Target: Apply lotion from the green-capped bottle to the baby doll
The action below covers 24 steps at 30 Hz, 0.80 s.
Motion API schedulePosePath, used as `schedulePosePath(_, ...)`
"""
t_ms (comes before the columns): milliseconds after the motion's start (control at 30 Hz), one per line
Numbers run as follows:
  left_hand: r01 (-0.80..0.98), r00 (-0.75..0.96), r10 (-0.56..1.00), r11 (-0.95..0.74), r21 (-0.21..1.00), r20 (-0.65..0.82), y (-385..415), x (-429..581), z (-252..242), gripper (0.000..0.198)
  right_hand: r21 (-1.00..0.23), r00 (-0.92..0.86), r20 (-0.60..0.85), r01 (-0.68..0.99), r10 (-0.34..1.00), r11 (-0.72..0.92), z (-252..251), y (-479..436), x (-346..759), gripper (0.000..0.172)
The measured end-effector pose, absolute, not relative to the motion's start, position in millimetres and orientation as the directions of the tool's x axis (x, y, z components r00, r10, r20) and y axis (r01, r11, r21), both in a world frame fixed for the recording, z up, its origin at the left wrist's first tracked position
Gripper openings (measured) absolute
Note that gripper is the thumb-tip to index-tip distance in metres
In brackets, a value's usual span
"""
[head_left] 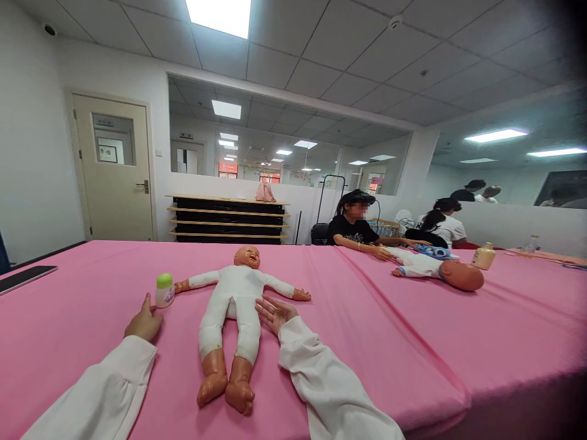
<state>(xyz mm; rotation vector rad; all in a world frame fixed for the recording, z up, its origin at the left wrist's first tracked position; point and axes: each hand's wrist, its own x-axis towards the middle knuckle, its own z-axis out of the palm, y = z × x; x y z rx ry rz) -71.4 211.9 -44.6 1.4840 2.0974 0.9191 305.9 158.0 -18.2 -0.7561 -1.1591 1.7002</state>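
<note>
A baby doll (238,290) with a white cloth body lies on its back, its arms spread and its feet towards me. Left of the doll stands a small white bottle (164,295) with a green cap. My left hand (143,322) rests just in front of the bottle; its index finger stretches to the bottle's side, and whether it touches I cannot tell. Fingers extended and apart, my right hand (277,313) is open beside the doll's hip, the fingertips at the cloth of its upper leg. Neither hand grips anything.
A pink cloth (348,354) covers the table. At the left edge lies a dark flat device (25,278). Further right, a person (353,223) has hands at a second doll (458,275), near a tan bottle (483,256). Another person (443,226) sits behind.
</note>
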Motion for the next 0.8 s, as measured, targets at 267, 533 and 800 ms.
schedulePosePath(267,0.661,-0.351,0.936,0.232,0.714,0.021,210,-71,-42,0.079,-0.903,-0.417,-0.087,-0.350,0.904,-0.249,-18,158,306,0.056)
schedulePosePath(533,0.648,-0.353,0.936,0.230,0.726,0.019,211,-72,-45,0.076,-0.838,-0.417,-0.185,-0.407,0.890,-0.365,-2,149,300,0.051)
schedulePosePath(800,0.674,-0.357,0.931,0.199,0.712,0.077,217,-74,-50,0.073,-0.820,-0.390,-0.182,-0.447,0.903,-0.359,-1,146,298,0.055)
